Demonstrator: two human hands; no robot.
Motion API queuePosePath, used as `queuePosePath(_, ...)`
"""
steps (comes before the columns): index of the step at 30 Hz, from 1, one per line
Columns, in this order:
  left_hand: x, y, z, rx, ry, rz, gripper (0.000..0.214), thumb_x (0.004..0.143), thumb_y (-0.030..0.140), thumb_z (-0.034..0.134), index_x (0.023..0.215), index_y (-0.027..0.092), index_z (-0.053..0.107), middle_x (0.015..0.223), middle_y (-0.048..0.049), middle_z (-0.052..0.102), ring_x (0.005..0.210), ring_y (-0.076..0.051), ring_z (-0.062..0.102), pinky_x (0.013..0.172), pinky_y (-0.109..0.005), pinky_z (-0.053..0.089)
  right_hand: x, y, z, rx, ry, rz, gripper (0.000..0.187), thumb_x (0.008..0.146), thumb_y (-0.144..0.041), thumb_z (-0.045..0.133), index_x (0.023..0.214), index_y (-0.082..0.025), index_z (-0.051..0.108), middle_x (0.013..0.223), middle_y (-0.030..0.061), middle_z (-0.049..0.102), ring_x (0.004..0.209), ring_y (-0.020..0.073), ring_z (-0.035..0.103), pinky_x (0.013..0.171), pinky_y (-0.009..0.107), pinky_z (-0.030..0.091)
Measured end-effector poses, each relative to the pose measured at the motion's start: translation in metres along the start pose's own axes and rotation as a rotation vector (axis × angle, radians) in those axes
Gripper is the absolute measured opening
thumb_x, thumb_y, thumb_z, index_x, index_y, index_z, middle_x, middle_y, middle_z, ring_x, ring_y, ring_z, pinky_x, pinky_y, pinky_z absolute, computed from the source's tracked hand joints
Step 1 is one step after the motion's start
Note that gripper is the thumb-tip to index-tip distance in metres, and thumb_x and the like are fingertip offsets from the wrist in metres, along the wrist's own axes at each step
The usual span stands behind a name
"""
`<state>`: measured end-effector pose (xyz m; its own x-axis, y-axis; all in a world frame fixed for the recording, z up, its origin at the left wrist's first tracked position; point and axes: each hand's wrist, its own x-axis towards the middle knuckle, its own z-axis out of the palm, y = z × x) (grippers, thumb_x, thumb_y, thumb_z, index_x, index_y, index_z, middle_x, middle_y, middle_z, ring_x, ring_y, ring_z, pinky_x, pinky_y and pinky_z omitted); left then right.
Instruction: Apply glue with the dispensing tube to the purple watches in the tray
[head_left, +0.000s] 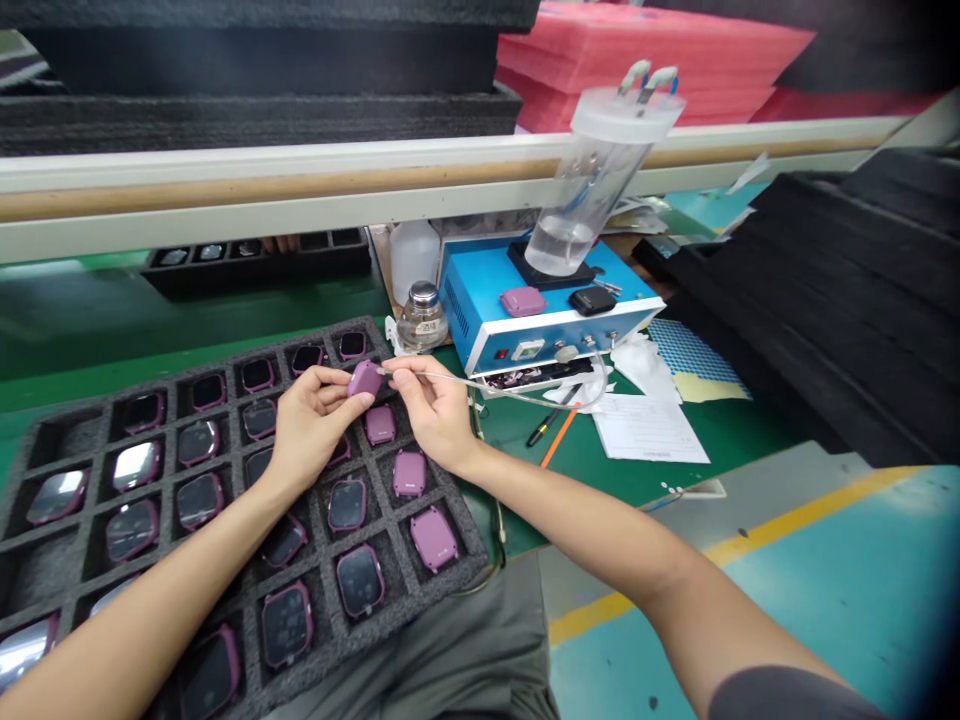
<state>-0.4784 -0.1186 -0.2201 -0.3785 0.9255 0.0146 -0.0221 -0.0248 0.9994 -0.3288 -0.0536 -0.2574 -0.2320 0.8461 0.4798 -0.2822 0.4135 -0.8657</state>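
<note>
Apparently at the dispensing step, gripping a purple watch [364, 378] in the left hand [315, 415] over the tray [468, 540] towards 1 o'clock, pinching a thin tube [466, 381] in the right hand [436, 408] at the watch's 3 o'clock side, seemingly calling next for steady tip alignment.

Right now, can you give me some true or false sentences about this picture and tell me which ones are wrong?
1. The left hand holds a purple watch case. True.
2. The right hand has nothing in it. False: the right hand holds a clear tube.
3. Purple watches sit in the dark foam tray. True.
4. The orange stick is in the tray. False: the orange stick lies on the green table.
5. A black case is on the blue machine. True.
6. The clear cylinder is full to the top. False: the clear cylinder has liquid only near its bottom.
</note>
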Motion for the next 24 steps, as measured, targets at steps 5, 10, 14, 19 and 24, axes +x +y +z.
queuePosePath(5, 0.001, 0.001, 0.000, 0.009, 0.011, -0.006, 0.054, 0.058, 0.037, 0.099, 0.091, 0.015, 0.061, 0.083, -0.0042, 0.077, 0.069, -0.011, 0.071, 0.070, -0.019, 0.058, 0.000, 0.001, 0.001, 0.003, 0.000, 0.010, 0.026, 0.101, -0.041, 0.062, 0.107, -0.018, 0.073, 0.109, 0.0078, 0.075, 0.100, 0.0168, 0.073, 0.086, 0.029, 0.063)
queuePosePath(10, 0.001, 0.001, 0.000, 0.019, 0.003, -0.002, 0.054, 0.058, 0.037, 0.098, 0.090, 0.016, 0.061, 0.083, -0.0042, 0.075, 0.070, -0.012, 0.070, 0.070, -0.022, 0.059, 0.000, -0.001, 0.001, -0.008, 0.002, 0.009, 0.027, 0.101, -0.042, 0.062, 0.107, -0.018, 0.073, 0.108, 0.0079, 0.075, 0.099, 0.0164, 0.073, 0.086, 0.028, 0.062)
queuePosePath(14, 0.000, -0.004, 0.000, 0.059, 0.021, 0.047, 0.050, 0.060, 0.036, 0.095, 0.090, 0.016, 0.059, 0.088, -0.0037, 0.072, 0.075, -0.013, 0.070, 0.074, -0.024, 0.059, -0.001, -0.006, 0.000, -0.015, -0.016, 0.028, 0.029, 0.100, -0.045, 0.061, 0.105, -0.019, 0.073, 0.109, 0.0079, 0.076, 0.100, 0.0170, 0.073, 0.087, 0.029, 0.062)
queuePosePath(19, 0.007, -0.009, 0.000, 0.138, 0.000, 0.086, 0.053, 0.071, 0.039, 0.084, 0.109, 0.019, 0.053, 0.098, -0.0017, 0.065, 0.079, -0.014, 0.070, 0.072, -0.025, 0.058, 0.007, 0.000, -0.003, -0.003, 0.069, 0.011, 0.028, 0.101, -0.043, 0.062, 0.106, -0.018, 0.073, 0.108, 0.0077, 0.076, 0.098, 0.0162, 0.072, 0.089, 0.028, 0.059)
queuePosePath(24, 0.022, 0.018, 0.006, 0.621, -0.103, 0.223, 0.053, 0.087, 0.050, 0.065, 0.134, 0.024, 0.058, 0.132, -0.0087, 0.066, 0.108, -0.026, 0.067, 0.093, -0.038, 0.054, 0.021, -0.011, 0.000, -0.110, 0.135, 0.056, 0.034, 0.099, -0.045, 0.057, 0.100, -0.015, 0.075, 0.099, 0.0078, 0.077, 0.092, 0.0162, 0.071, 0.085, 0.025, 0.057)
